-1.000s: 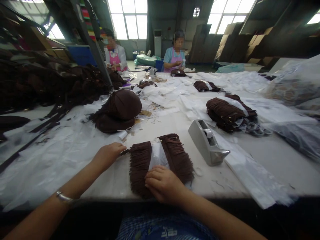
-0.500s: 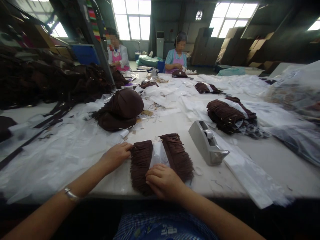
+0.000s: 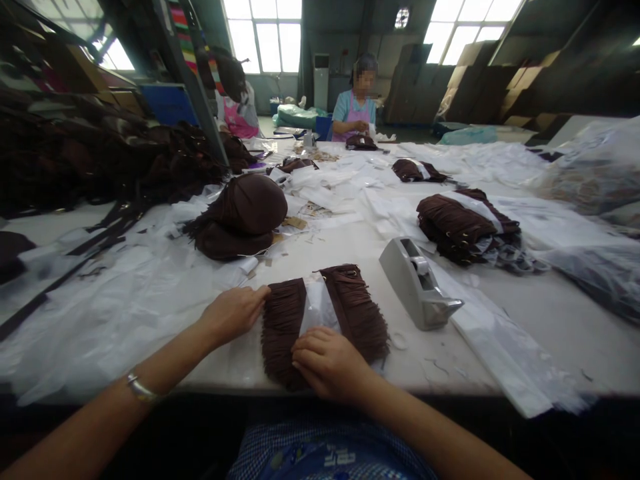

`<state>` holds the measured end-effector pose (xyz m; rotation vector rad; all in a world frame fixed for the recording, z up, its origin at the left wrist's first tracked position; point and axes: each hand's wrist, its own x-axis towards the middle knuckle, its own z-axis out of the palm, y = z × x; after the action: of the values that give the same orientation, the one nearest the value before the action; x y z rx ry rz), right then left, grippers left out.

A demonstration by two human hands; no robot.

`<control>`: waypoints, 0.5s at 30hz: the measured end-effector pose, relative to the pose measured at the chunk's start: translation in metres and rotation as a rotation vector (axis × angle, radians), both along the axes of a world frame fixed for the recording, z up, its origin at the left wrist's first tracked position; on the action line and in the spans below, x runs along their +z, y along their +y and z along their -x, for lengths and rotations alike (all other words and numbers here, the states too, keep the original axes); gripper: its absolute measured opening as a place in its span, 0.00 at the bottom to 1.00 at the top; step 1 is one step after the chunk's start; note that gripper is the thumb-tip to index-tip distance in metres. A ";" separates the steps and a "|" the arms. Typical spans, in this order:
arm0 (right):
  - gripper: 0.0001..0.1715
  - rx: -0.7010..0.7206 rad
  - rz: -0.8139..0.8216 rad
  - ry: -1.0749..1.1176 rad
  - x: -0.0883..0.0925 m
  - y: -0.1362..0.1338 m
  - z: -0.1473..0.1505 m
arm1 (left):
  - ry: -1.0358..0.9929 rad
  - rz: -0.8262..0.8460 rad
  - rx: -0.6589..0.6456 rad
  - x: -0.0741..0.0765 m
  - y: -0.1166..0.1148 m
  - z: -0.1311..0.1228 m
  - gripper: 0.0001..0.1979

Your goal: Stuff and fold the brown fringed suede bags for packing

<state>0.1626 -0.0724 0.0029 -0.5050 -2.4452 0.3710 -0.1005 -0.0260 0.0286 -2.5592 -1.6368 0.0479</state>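
A dark brown fringed bag (image 3: 350, 303) lies flat before me, with a white paper or plastic band (image 3: 319, 303) across its middle. At its upper left corner, my left hand (image 3: 239, 311) pinches the edge with fingertips pressed together. My right hand (image 3: 327, 363) is on the lower front of the bag and band, its fingers bent and close together with the thumb beneath. What lies under that palm is hidden. To the right of the bag stands a grey tape dispenser (image 3: 417, 287), apart from both hands.
Brown round-flapped bags (image 3: 250, 217) sit at the left beside crumpled clear plastic (image 3: 115, 300). At the right are a banded fringed stack (image 3: 467, 223) and flat plastic sleeves (image 3: 500, 353). A dark heap (image 3: 100, 147) is far left. A co-worker (image 3: 355, 107) works across the table.
My left hand has drawn its fingers closer together at the bag's corner. My right hand stays in place. At the back left, a co-worker has lifted a brown bag.
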 end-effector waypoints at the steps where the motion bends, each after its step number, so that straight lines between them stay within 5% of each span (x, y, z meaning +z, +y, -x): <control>1: 0.05 -0.002 0.005 0.000 0.000 0.000 0.000 | 0.009 -0.009 0.049 -0.004 -0.001 0.001 0.10; 6: 0.06 -0.005 0.033 -0.014 0.001 0.000 0.000 | 0.000 0.049 0.203 -0.012 -0.006 0.006 0.14; 11: 0.06 0.000 0.036 -0.022 0.001 0.000 0.001 | -0.128 -0.130 0.272 0.009 -0.007 -0.012 0.14; 15: 0.06 -0.009 0.024 -0.038 0.002 -0.001 0.001 | -0.332 -0.172 -0.109 0.011 0.007 -0.038 0.14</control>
<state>0.1615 -0.0730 0.0047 -0.5374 -2.4774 0.3911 -0.0627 -0.0191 0.0397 -2.6211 -1.5130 -0.5295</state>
